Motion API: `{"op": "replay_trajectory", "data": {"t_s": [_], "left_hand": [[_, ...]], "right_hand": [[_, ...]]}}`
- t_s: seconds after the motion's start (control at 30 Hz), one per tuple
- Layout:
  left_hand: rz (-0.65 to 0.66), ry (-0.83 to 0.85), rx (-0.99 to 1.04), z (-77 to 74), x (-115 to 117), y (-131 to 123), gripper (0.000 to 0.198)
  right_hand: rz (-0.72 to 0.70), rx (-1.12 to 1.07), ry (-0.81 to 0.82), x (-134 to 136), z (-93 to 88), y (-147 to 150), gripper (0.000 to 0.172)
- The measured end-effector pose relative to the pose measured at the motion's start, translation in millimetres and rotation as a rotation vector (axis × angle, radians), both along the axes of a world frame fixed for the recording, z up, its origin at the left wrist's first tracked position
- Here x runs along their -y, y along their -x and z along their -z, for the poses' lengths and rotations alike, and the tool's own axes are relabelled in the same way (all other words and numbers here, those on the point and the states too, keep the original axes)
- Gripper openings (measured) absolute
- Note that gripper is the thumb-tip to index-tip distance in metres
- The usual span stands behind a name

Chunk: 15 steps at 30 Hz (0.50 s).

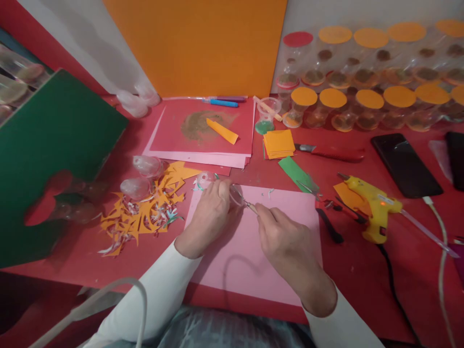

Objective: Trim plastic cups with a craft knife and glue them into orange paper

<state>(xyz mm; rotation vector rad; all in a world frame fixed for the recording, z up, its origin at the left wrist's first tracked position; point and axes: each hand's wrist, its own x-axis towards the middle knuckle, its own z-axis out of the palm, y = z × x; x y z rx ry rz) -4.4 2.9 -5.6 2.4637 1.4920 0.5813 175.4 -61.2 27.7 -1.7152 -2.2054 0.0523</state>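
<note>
My left hand (209,212) is closed round a small clear plastic cup (207,179) lying tilted over a pink paper sheet (253,251). My right hand (286,241) pinches a thin wooden-handled tool (250,207), a small brush or stick, whose tip points into the cup's mouth. Both hands rest on the pink sheet near its top edge. What is inside the cup is too small to tell.
Orange paper scraps (145,212) and two clear cups (143,176) lie left. A yellow glue gun (373,205), scissors (333,208), a red-handled knife (333,153), a phone (404,164) and rows of orange-lidded cups (366,96) are right. Pink sheets with powder (203,126) lie behind.
</note>
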Motion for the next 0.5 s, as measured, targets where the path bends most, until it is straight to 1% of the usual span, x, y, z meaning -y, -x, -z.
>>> {"op": "replay_trajectory", "data": {"t_s": [0.17, 0.33, 0.5], "left_hand": [[0.023, -0.026, -0.010, -0.2, 0.9, 0.5, 0.034], [0.026, -0.002, -0.035, -2.8, 0.5, 1.8, 0.037], [0.027, -0.003, -0.057, -4.1, 0.7, 1.2, 0.027]], "right_hand": [[0.017, 0.003, -0.032, 0.4, 4.0, -1.8, 0.029], [-0.006, -0.012, -0.023, 0.8, 5.9, -1.6, 0.027], [-0.029, 0.006, 0.003, 0.7, 8.6, 0.1, 0.027]]}}
